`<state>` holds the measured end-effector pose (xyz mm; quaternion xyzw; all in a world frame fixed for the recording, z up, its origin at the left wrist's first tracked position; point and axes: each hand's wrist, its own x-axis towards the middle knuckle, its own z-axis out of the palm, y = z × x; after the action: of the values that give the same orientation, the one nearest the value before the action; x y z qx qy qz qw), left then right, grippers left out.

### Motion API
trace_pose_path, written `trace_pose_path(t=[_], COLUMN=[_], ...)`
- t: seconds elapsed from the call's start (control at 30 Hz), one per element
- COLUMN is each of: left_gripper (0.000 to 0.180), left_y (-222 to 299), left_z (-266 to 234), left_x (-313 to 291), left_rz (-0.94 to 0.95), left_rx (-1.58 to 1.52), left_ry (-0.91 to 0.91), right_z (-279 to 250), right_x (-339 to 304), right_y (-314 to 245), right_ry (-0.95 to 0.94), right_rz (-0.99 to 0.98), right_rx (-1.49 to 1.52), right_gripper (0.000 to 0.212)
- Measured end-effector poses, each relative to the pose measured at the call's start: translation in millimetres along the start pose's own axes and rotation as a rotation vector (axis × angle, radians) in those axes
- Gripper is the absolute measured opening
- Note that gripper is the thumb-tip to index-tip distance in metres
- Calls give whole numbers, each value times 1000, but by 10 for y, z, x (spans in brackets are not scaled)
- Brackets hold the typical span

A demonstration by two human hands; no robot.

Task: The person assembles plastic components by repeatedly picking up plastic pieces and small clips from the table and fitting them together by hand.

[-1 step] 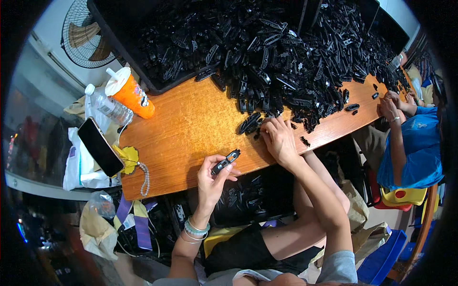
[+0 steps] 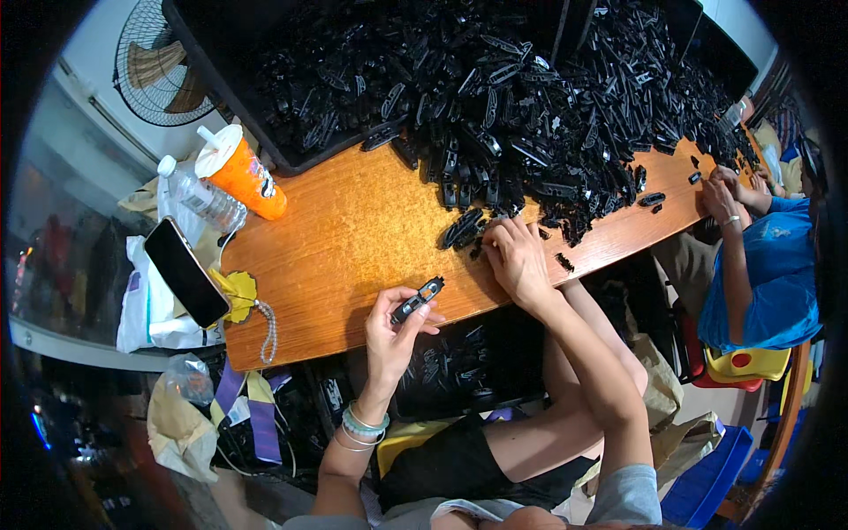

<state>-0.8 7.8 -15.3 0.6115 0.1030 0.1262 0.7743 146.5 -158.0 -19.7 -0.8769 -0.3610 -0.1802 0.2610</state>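
My left hand [image 2: 391,340], with bracelets at the wrist, is closed on a long black plastic part [image 2: 418,300] with a slotted grey middle. It holds the part tilted over the table's front edge. To its right, my right hand [image 2: 517,259] reaches down to the tabletop, fingers bent together among small black pieces. Whatever lies between its fingertips is hidden. Several similar black parts [image 2: 461,231] lie just left of these fingers. Behind them spreads a big heap of black plastic parts [image 2: 530,115].
A black bin [image 2: 281,159] full of parts tips onto the wooden table [image 2: 327,238]. At left are an orange cup [image 2: 243,177], a plastic bottle [image 2: 208,201] and a propped phone [image 2: 185,272]. Below the table sits another dark bin of parts. A co-worker in blue [image 2: 764,274] works at right.
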Motion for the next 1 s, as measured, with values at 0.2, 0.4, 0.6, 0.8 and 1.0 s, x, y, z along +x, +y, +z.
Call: trace_pose_path(t=[0.2,0.4,0.6,0.8,1.0], left_gripper=[20,20,20,17,20], left_y=[2,-13,1,-59,-72], left_z=[3,16,-9,-16,-18], left_x=[-57,-93,-101,-74,-52], left_rz=[11,21,-20,4,14], left_rx=[-8,-51,-75,-27,-85], left_ry=[27,14,80,78,87], right_z=[-19,50,39,117,-5], right_x=[60,189,190,99,95], right_y=[-98,-167,-255,-295,-401], right_ry=[32,-36,-37,-122,37], right_rz=[-41,-36,-26,-72,-119], right_rx=[10,-37,-41,27,141], right_gripper=[11,9,10,12,10])
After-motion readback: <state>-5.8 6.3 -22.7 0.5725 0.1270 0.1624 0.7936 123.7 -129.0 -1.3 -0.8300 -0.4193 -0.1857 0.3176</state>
